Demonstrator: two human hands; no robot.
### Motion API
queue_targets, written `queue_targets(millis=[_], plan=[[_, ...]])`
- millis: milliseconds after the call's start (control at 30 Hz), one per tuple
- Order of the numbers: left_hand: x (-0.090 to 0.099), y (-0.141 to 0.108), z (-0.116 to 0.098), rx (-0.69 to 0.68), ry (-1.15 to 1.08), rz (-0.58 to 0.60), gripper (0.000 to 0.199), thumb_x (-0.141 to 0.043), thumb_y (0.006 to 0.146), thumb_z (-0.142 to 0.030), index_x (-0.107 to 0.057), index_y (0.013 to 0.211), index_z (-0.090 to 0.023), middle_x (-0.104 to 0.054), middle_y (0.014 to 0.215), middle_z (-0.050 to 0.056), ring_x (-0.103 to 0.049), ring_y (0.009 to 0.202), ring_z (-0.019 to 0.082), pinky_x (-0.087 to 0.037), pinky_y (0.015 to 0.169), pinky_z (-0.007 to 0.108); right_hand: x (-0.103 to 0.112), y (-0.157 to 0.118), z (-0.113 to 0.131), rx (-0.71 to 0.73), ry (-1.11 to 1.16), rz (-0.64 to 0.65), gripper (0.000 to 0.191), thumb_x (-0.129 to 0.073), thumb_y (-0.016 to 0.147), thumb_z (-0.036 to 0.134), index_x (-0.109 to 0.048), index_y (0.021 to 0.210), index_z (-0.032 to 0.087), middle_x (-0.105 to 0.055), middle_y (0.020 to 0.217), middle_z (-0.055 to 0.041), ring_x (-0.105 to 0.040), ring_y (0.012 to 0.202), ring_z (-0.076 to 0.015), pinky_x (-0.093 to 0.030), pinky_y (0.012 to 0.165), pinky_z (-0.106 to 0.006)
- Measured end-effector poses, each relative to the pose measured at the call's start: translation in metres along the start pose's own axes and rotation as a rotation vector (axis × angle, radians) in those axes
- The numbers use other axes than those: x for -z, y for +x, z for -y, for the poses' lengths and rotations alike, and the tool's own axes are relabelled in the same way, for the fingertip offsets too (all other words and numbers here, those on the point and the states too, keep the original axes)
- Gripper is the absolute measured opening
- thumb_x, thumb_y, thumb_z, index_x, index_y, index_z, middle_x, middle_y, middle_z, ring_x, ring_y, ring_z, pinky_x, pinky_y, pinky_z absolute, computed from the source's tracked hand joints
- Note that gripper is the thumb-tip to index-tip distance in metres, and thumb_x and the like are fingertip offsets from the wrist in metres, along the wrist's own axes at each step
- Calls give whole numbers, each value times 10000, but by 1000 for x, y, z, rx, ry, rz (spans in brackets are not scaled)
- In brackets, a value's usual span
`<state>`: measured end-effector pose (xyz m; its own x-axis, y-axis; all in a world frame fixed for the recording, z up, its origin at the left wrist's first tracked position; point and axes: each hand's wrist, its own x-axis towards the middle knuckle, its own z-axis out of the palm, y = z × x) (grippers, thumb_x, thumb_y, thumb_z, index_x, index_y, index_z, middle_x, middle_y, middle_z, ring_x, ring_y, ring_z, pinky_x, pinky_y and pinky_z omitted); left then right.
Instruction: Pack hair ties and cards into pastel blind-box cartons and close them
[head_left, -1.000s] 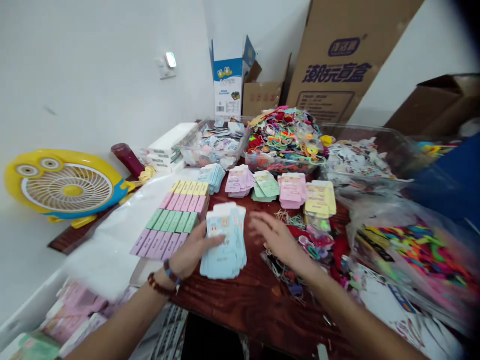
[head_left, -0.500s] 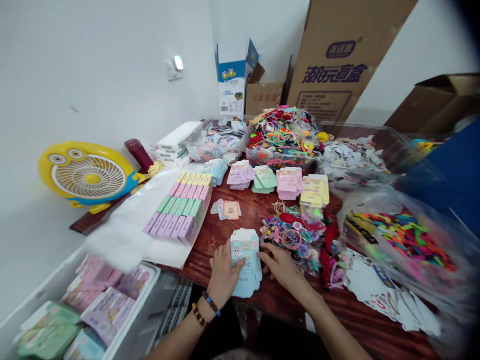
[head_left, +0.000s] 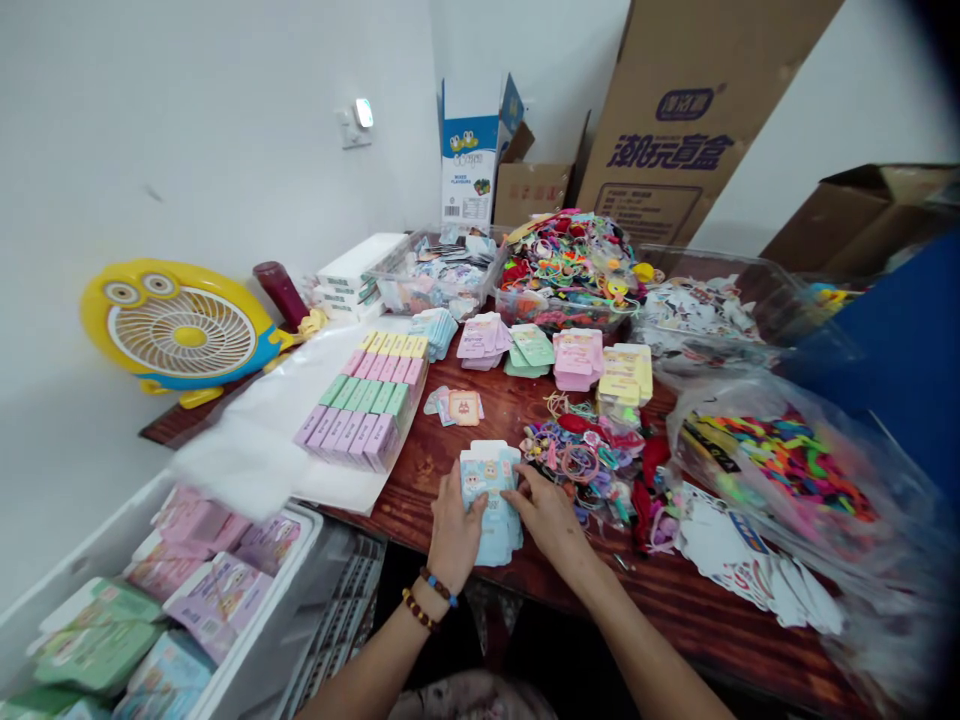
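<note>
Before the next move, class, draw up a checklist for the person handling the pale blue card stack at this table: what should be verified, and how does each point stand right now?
1. Both hands on the stack: left hand, right hand, pale blue card stack: ok.
2. Stack edges squared: not ok, cards stick out unevenly.
3. Stack lying on the wooden table: ok.
4. Stack apart from the loose hair ties: cannot tell, the right hand blocks the view.
5. Number of cards: cannot tell.

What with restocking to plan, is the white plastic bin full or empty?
Full: the white plastic bin holds pink, lilac, green and blue card packets up to its rim.
</note>
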<state>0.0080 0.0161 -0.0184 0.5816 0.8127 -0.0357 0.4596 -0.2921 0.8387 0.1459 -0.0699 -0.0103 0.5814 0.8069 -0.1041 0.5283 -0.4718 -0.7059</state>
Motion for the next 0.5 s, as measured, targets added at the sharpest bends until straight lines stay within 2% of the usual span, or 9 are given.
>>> queue_targets(millis=[133, 200, 267, 333, 400, 500], plan=[[-12, -7, -11, 14, 132, 32, 613, -438, 955, -340, -295, 1511, -126, -453, 1462, 204, -408, 1370, 325, -300, 1125, 521, 20, 1, 7, 45, -237, -72, 388, -562, 925, 270, -574, 1302, 179, -636, 1240, -128, -635, 1082, -278, -488, 864, -374], [-16, -10, -15, -12, 215, 46, 593, -428, 962, -338, -317, 1504, -123, -430, 1491, 203, -389, 1377, 329, -303, 1114, 521, 29, 7, 14, 138, -320, -8, 323, -552, 942, 275, -604, 1249, 191, -587, 1318, -123, -620, 1120, -270, -486, 851, -350], [-18, -11, -16, -33, 269, 50, 583, -422, 964, -319, -326, 1501, -116, -420, 1506, 208, -392, 1369, 339, -311, 1099, 527, 34, 16, 22, 190, -412, 100, 303, -601, 920, 297, -622, 1200, 183, -582, 1301, -122, -633, 1077, -270, -477, 817, -338], [-18, -12, -14, -50, 291, 46, 571, -406, 963, -278, -322, 1505, -116, -420, 1514, 207, -396, 1368, 340, -314, 1094, 526, 36, 24, 28, 168, -487, 188, 317, -674, 870, 327, -640, 1137, 159, -601, 1239, -129, -646, 1006, -272, -459, 773, -331], [-19, -12, -12, -61, 276, 34, 553, -368, 974, -260, -322, 1506, -117, -425, 1517, 201, -392, 1378, 331, -304, 1106, 518, 38, 30, 33, 155, -502, 227, 280, -708, 843, 349, -656, 1033, 150, -623, 1170, -126, -642, 970, -264, -430, 738, -314], [-20, -14, -10, -41, 169, 19, 550, -322, 1003, -324, -304, 1517, -130, -425, 1526, 193, -358, 1423, 310, -246, 1160, 516, 44, 32, 35, 203, -461, 224, 158, -690, 855, 322, -643, 900, 178, -660, 1038, -82, -630, 915, -233, -367, 679, -288]])
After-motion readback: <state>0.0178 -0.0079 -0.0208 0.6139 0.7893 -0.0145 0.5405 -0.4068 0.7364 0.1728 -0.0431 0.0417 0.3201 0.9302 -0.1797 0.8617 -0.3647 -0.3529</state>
